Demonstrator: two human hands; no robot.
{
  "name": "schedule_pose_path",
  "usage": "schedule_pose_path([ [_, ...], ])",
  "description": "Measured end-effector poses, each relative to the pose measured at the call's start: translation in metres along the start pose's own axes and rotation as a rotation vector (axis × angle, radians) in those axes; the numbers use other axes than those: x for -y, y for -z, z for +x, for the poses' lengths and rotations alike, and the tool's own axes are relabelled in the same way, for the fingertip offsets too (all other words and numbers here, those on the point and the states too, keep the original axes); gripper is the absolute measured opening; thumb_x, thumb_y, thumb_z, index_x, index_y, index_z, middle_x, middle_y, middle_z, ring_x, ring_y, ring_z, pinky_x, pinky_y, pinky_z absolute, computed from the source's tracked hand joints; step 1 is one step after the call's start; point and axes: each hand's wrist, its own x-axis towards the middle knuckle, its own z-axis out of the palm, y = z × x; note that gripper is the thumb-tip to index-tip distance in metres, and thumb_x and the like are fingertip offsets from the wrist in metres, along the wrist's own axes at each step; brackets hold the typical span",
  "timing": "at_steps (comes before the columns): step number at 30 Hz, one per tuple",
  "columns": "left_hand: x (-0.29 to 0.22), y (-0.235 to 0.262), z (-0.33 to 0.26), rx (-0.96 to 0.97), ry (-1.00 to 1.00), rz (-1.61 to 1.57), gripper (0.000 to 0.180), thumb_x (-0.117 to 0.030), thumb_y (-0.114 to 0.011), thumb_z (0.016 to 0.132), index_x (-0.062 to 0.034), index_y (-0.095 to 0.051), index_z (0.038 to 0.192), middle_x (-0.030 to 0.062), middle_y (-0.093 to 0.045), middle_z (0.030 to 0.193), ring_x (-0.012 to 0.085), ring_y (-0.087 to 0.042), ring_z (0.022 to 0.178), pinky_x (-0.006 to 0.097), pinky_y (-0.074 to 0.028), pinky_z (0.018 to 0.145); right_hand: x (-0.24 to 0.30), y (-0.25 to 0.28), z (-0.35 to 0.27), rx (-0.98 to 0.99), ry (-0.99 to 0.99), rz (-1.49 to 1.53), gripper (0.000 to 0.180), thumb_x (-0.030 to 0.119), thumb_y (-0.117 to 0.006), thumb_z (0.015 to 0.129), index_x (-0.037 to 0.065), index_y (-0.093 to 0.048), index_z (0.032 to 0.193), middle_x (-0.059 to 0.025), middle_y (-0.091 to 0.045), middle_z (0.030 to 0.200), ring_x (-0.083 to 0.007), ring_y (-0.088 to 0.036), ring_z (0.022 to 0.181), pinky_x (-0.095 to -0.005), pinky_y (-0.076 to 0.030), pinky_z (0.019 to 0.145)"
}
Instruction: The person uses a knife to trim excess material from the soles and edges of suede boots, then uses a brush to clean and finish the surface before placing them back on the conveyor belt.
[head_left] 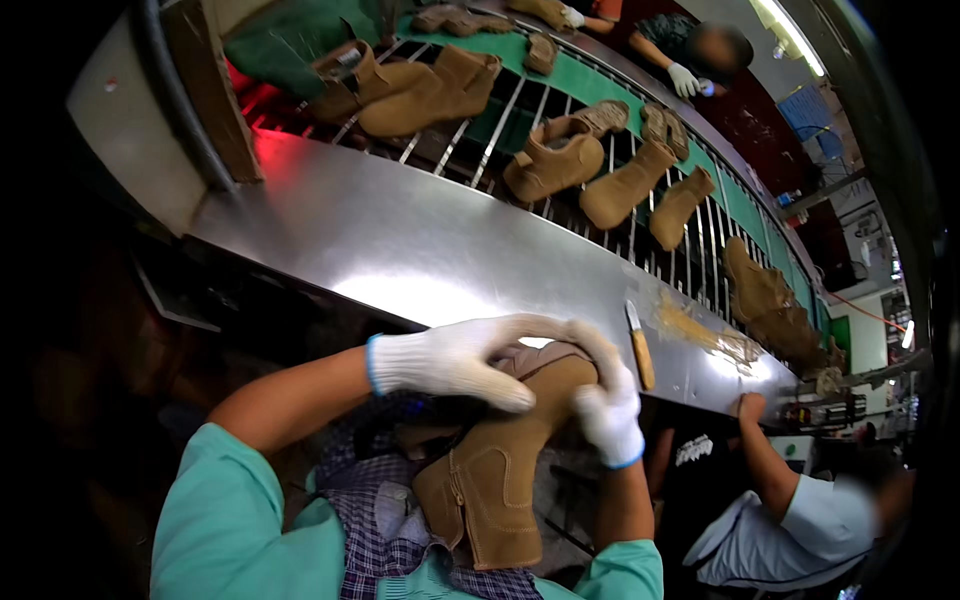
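A tan suede ankle boot (495,475) with a side zipper rests against my lap, its shaft low and its toe end raised. My left hand (455,365), in a white knit glove with blue cuff trim, wraps over the toe end, fingers along the sole edge. On the other side, my right hand (610,410), gloved the same way, is closed round the toe with its thumb on the upper. Most of the boot's underside is hidden by my hands. Just beyond my right hand, a knife (640,348) with a wooden handle lies on the steel ledge (400,245).
Past the ledge, a conveyor of metal rods (490,135) carries several tan boots (555,160) and soles (665,130). Dried glue (700,330) streaks the ledge at right. A co-worker in light blue (800,530) sits at my right. Another person's gloved hand (683,80) shows across the conveyor.
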Motion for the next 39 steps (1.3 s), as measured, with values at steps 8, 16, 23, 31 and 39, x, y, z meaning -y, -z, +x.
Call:
schedule_pose_path([
  [8,0.093,-0.015,-0.033,-0.410,-0.585,0.946,0.091,-0.006,-0.084,0.080,0.0019,-0.041,0.159,0.0285,-0.057,0.153,0.0419,-0.070,0.126,0.043,-0.062,0.103,0.045,0.008,0.022,0.222,-0.234,-0.229,0.102,0.056,-0.097,0.068,0.001,-0.064,0.146,-0.0183,-0.070,0.135,-0.0310,-0.069,0.125,-0.0434,-0.054,0.107],
  [16,0.010,-0.005,0.005,-0.222,-0.299,0.361,0.039,-0.015,-0.065,0.108,0.0037,-0.062,0.142,0.0165,-0.074,0.129,0.0207,-0.073,0.113,0.034,-0.059,0.101,0.077,0.006,0.034,0.383,-0.150,-0.429,0.087,0.052,-0.098,0.070,0.000,-0.069,0.134,-0.0188,-0.074,0.120,-0.0353,-0.074,0.113,-0.0432,-0.057,0.100],
  [23,-0.008,-0.018,-0.013,-0.106,-0.174,0.675,0.061,-0.007,-0.066,0.097,-0.0004,-0.053,0.156,0.0240,-0.068,0.141,0.0345,-0.073,0.123,0.041,-0.060,0.106,0.054,0.012,0.021,0.338,-0.176,-0.399,0.080,0.048,-0.095,0.076,0.000,-0.068,0.134,-0.0174,-0.072,0.125,-0.0324,-0.072,0.115,-0.0425,-0.057,0.102],
  [31,-0.005,-0.033,-0.022,-0.149,-0.124,0.872,0.077,-0.001,-0.068,0.089,-0.0017,-0.044,0.162,0.0273,-0.058,0.154,0.0408,-0.077,0.110,0.041,-0.066,0.091,0.051,0.008,0.017,0.263,-0.158,-0.426,0.091,0.054,-0.094,0.077,-0.001,-0.061,0.141,-0.0176,-0.070,0.128,-0.0303,-0.070,0.120,-0.0425,-0.055,0.107],
  [39,-0.008,-0.028,-0.059,-0.249,-0.396,0.515,0.111,-0.027,-0.095,0.083,0.0026,-0.029,0.167,0.0268,-0.047,0.161,0.0376,-0.051,0.149,0.048,-0.044,0.123,-0.023,-0.077,-0.003,-0.207,-0.156,0.951,0.101,0.080,-0.052,0.101,-0.001,-0.040,0.161,-0.0217,-0.064,0.141,-0.0304,-0.061,0.133,-0.0446,-0.049,0.116],
])
